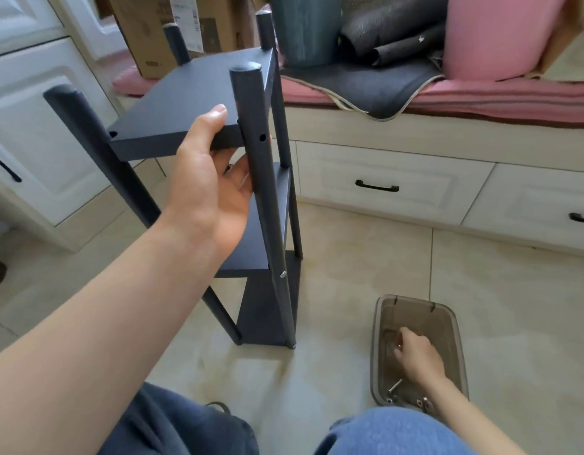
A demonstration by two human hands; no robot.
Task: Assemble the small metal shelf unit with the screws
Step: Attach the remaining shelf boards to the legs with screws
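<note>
While left hand [211,178] grips shelf unit [198,110], tray [461,362] beside

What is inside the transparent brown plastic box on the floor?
In the transparent brown plastic box the right hand reaches among loose silver metal screws, several lying near its front wall. Whatever lies under the hand is covered, and its grip is unclear.
</note>
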